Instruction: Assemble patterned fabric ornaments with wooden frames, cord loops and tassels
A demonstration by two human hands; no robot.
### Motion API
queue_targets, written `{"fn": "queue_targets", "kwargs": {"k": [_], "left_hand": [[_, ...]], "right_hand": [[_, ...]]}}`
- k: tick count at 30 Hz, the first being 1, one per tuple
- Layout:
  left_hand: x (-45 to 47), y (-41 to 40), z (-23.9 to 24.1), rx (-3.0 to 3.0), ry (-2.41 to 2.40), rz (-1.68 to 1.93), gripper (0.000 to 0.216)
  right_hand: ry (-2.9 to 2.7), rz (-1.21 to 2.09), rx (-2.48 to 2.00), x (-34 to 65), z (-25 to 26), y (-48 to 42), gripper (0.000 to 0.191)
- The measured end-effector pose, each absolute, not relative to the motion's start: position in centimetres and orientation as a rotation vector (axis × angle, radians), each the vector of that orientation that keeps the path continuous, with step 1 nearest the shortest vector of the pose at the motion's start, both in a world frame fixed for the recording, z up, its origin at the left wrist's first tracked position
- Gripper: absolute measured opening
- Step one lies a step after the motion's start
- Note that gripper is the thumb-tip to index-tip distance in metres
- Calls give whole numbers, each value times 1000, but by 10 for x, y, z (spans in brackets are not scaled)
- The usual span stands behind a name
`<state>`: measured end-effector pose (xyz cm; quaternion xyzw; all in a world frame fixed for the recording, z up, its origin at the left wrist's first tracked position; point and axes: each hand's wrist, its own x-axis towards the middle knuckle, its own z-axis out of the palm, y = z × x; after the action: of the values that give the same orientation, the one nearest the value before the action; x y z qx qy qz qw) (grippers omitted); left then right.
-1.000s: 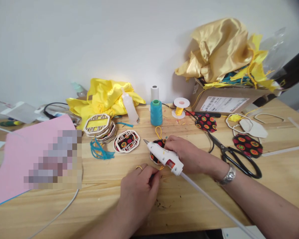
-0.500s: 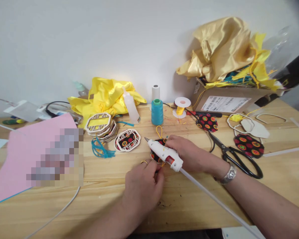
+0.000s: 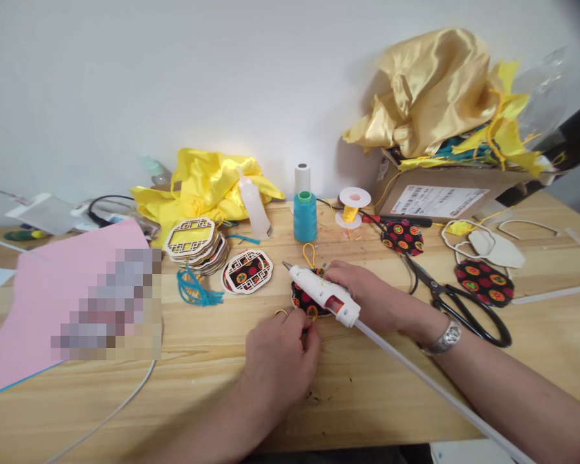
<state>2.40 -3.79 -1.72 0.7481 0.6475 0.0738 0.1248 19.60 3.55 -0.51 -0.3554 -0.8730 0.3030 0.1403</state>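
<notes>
Head view: your right hand (image 3: pixel 367 298) has its grip closed around the glue gun (image 3: pixel 325 295), which sits just on your side of the teal spool (image 3: pixel 304 217). The gun's nozzle points back toward the spool and a little left of it. Its body lies tilted over a black disc (image 3: pixel 303 304) of patterned cloth, which rests flat on the surface (image 3: pixel 174 386) directly in front of the spool. A white glue stick (image 3: pixel 415 377) trails from the gun's rear, running away from the spool toward your right elbow. A yellow loop (image 3: pixel 309 253) lies between the spool and the disc, just beside the nozzle.

Your left hand (image 3: pixel 280 361) is further from the spool than the disc is. Its grip is closed, with the fingertips bunched against the disc's near edge. Whatever they pinch there is hidden from you.

Left of the spool stands a white bottle (image 3: pixel 252 206), with yellow cloth (image 3: pixel 207 183) heaped just beyond it. Further left is a stack (image 3: pixel 193 241) of fretwork pieces. One fretwork piece (image 3: pixel 247 271) lies alone between that stack and the disc, and a teal tassel (image 3: pixel 196 291) lies in front of the stack. Pink paper (image 3: pixel 53 303) covers the surface well left of the spool.

Behind the spool stands a white reel (image 3: pixel 302 177). To the spool's right is a yellow reel (image 3: pixel 352 207). Further right, black scissors (image 3: pixel 459 303) lie open. A box (image 3: pixel 439 196) further right again is heaped with gold cloth (image 3: pixel 430 90).
</notes>
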Motion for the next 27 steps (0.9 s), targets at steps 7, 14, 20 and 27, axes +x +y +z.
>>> {"fn": "queue_targets", "kwargs": {"k": [7,14,20,27], "left_hand": [[26,-37,-19,2176,1899,177,20],[26,-36,-18,2151,1906,165,20],[26,-37,-18,2100,1905,173,20],[25,-37,-20,2083,1909,227,21]], "right_hand": [[-2502,911,-1035,197,-3,35,7],[-2512,911,-1030,197,-4,35,6],[-2536,865,-998,196,-3,35,9],[-2575,748,-952,192,-10,32,18]]}}
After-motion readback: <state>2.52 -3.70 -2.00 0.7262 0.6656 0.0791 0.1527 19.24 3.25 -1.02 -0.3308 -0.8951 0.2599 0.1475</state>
